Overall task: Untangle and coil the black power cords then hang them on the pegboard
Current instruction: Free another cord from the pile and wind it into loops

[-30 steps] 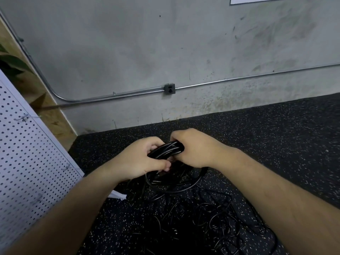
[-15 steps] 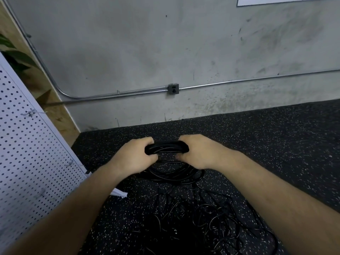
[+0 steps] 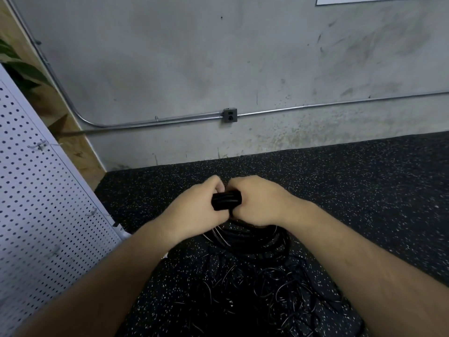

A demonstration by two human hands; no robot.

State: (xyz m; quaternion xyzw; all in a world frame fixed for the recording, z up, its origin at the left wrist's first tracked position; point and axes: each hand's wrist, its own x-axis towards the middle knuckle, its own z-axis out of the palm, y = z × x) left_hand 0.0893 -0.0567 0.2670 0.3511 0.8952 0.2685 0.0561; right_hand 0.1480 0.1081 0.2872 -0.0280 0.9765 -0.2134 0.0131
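The left grip [image 3: 194,210] and right grip [image 3: 260,203], both bare hands, are curled tight round the top of a coil [image 3: 227,201] of black cord, knuckles nearly touching. The coil's loops hang below the hands and reach the floor [image 3: 364,178], some way in from its far edge at the wall. Nearer the person a loose tangle [image 3: 243,300] of thin black cords lies spread on the floor, touching the coil's lower loops. A white pegboard [image 3: 36,203] stands tilted along the floor's left edge, with small hooks [image 3: 38,145] on it, none carrying a cord.
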